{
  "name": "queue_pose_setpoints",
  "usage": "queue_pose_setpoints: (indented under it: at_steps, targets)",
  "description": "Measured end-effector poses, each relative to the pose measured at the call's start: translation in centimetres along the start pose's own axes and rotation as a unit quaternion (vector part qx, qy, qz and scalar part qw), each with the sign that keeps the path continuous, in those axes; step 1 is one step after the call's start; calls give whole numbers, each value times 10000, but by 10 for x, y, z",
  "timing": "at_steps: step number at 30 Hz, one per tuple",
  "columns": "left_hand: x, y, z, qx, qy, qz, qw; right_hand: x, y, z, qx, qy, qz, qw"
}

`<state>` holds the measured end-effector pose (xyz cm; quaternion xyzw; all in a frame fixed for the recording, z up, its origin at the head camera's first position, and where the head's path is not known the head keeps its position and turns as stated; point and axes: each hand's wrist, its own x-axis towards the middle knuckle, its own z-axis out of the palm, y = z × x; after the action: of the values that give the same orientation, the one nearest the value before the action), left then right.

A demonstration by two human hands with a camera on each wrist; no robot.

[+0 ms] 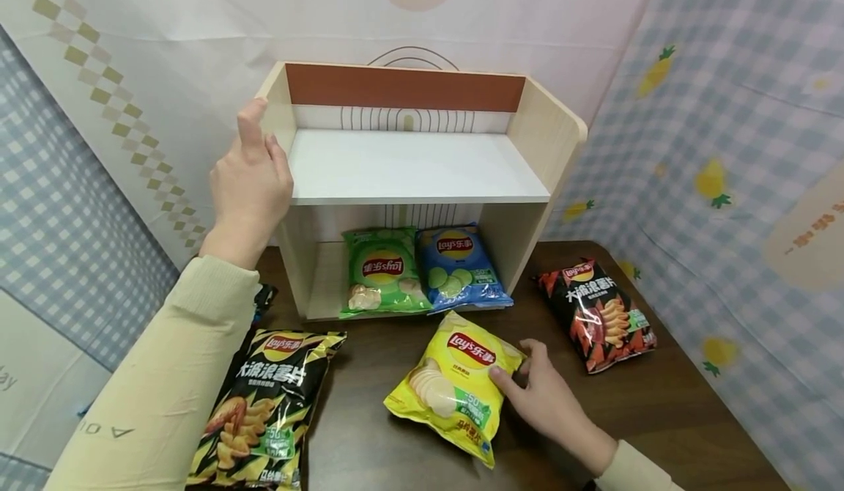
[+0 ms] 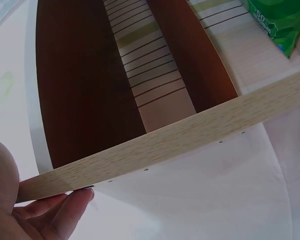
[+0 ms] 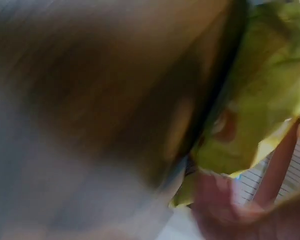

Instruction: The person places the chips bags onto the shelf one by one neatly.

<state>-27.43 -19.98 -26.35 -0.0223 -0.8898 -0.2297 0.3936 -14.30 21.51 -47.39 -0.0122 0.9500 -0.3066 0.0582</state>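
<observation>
A small two-tier shelf (image 1: 418, 200) stands on the dark brown table. My left hand (image 1: 252, 172) grips the edge of its left side panel (image 2: 155, 137), thumb on one side and fingers on the other. With my right hand (image 1: 543, 396) I pinch the right edge of a yellow bag of potato chips (image 1: 455, 385), tilted in front of the shelf. That same bag is blurred in the right wrist view. On the lower tier a green chip bag (image 1: 382, 275) and a blue chip bag (image 1: 461, 271) lean side by side.
A black-and-yellow chip bag (image 1: 267, 403) lies at the left, partly behind my left sleeve, with another dark packet (image 1: 264, 299) just visible behind it. At the right lies a black-and-red chip bag (image 1: 596, 315). Checked fabric (image 1: 745, 146) hangs along the table's right side.
</observation>
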Motion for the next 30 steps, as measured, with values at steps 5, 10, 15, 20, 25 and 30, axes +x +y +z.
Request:
queue_pose_setpoints:
  at_steps: [5, 10, 15, 20, 25, 30]
  targets:
    - [0, -3, 0, 1, 63, 39, 10000, 0, -10, 3, 741, -899, 866, 9894]
    - [1, -4, 0, 28, 77, 47, 10000, 4, -19, 6, 744, -1046, 801, 9885]
    - [0, -5, 2, 64, 110, 74, 9999, 10, -23, 10, 662, -1024, 620, 9906]
    - [0, -5, 2, 71, 42, 123, 9999, 14, -24, 12, 751, -982, 497, 9911]
    - [0, -5, 2, 40, 80, 135, 9999, 17, -26, 11, 1052, -944, 348, 9893]
    - [1, -5, 2, 24, 116, 198, 9997, 14, -21, 10, 1204, -833, 348, 9886]
